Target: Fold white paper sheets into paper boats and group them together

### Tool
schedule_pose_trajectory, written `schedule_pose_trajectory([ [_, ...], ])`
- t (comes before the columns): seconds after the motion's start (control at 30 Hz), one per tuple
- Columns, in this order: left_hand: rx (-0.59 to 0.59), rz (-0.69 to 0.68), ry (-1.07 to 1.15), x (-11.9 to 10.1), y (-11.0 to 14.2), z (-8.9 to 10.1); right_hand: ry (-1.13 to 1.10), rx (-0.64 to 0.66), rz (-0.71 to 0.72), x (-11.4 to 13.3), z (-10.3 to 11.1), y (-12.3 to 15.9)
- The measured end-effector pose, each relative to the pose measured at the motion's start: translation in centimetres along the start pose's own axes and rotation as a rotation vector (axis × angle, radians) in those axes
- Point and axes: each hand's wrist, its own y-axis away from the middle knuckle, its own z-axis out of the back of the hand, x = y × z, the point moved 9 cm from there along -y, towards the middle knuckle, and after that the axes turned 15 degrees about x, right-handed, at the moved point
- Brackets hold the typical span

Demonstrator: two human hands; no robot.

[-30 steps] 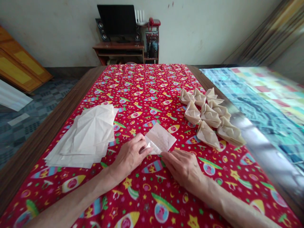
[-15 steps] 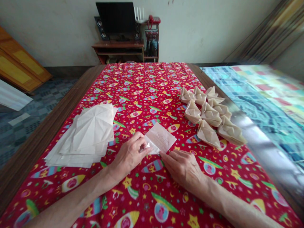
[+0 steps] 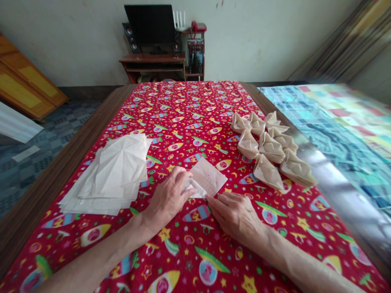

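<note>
Paper piece (image 3: 209, 176) cornerwise, far corner pointing away; left fingers (image 3: 182, 175) curled, right fingers (image 3: 217, 203) extended, grips unclear.

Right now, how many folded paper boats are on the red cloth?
8 folded paper boats at the right of the red cloth: three in the far row, three in the middle, two nearest. Others may be nested or hidden.

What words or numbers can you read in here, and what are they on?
No words, labels, brands or numbers can be read.
Small folded paper: faint marks, too blurred to read.
Telephone: too small to make anything out.
Monitor: dark, no readable text.
Tablecloth: printed pictures, nothing readable.
</note>
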Motion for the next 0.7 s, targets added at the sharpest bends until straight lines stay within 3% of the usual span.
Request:
schedule_pose_trajectory([
  [0.17,0.107,-0.275,-0.352,-4.0,1.0,-0.8,0.0,-0.025,-0.018,0.1,0.3,-0.2],
  [0.23,0.124,-0.32,-0.408,-4.9,1.5,-1.1,0.007,-0.042,-0.026,0.1,0.5,-0.2],
  [0.4,0.203,-0.213,-0.356,-4.7,2.1,-2.0,0.006,-0.036,-0.036,0.1,0.3,-0.1],
  [0.7,0.319,-0.2,-0.343,-4.1,3.1,-2.6,0.092,0.023,-0.067,0.3,-0.3,0.0],
])
